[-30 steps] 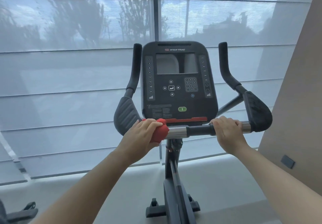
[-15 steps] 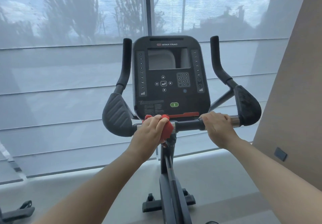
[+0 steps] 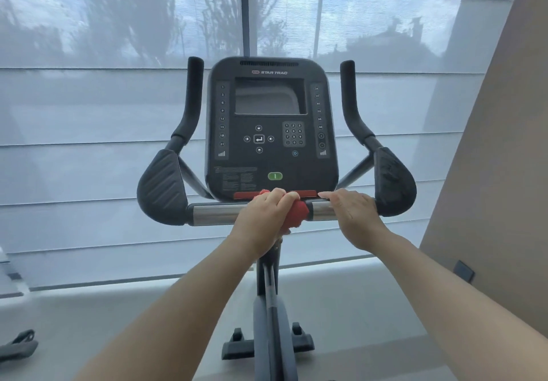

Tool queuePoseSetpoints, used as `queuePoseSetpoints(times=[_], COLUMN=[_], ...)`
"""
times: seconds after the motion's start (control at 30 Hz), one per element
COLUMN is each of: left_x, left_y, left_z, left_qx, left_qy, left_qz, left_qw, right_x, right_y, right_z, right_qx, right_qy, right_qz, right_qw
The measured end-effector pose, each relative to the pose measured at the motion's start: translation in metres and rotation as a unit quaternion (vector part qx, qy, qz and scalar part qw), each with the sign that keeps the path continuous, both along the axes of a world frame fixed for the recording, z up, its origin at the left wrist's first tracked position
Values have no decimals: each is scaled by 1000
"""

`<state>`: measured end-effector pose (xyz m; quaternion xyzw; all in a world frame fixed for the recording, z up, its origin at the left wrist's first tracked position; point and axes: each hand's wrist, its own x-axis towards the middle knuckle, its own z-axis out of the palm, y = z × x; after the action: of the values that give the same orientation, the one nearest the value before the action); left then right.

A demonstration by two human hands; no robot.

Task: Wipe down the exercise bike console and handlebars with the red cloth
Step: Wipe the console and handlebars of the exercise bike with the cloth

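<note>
The black bike console (image 3: pixel 271 128) stands upright in front of me, with a dark screen, a keypad and a green button. Below it runs the horizontal handlebar (image 3: pixel 216 213), chrome on its left stretch, ending in black elbow pads and upright grips. My left hand (image 3: pixel 262 217) presses the bunched red cloth (image 3: pixel 296 214) around the bar's middle, just under the console. My right hand (image 3: pixel 351 213) grips the bar right beside the cloth, near the right elbow pad (image 3: pixel 394 182).
The bike's post and base feet (image 3: pixel 268 342) stand on a grey floor below my arms. Shaded windows (image 3: pixel 89 114) fill the wall behind. A beige wall (image 3: pixel 498 173) rises close on the right. A dark piece of other equipment (image 3: pixel 17 345) sits at the lower left.
My left hand has slid the red cloth rightward along the bar, from its left end to the middle. The chrome left stretch is now uncovered. My right hand stays on the bar.
</note>
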<state>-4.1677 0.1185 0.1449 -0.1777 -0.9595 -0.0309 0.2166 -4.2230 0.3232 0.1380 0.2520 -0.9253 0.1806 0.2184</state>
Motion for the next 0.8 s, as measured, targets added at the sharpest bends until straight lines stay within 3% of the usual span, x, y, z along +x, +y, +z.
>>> queuePoseSetpoints(times=[0.17,0.4,0.6,0.73,0.8], left_x=[9,-12,-33,-27,-22], left_y=[-29,-1,21,21,20], left_z=[15,4,6,9,8], left_qx=[58,58,75,87,103], left_qy=[-50,3,-34,-42,-40], left_qz=[26,11,4,4,-3], left_qw=[997,998,997,995,994], right_x=[1,2,3,5,2], right_y=[3,-5,-7,6,23], right_z=[3,1,7,14,24], right_qx=[-4,-22,-61,-228,-235], right_qy=[-22,-25,-46,-118,-67], right_qz=[6,-39,-21,27,37], right_qw=[1000,999,997,966,969])
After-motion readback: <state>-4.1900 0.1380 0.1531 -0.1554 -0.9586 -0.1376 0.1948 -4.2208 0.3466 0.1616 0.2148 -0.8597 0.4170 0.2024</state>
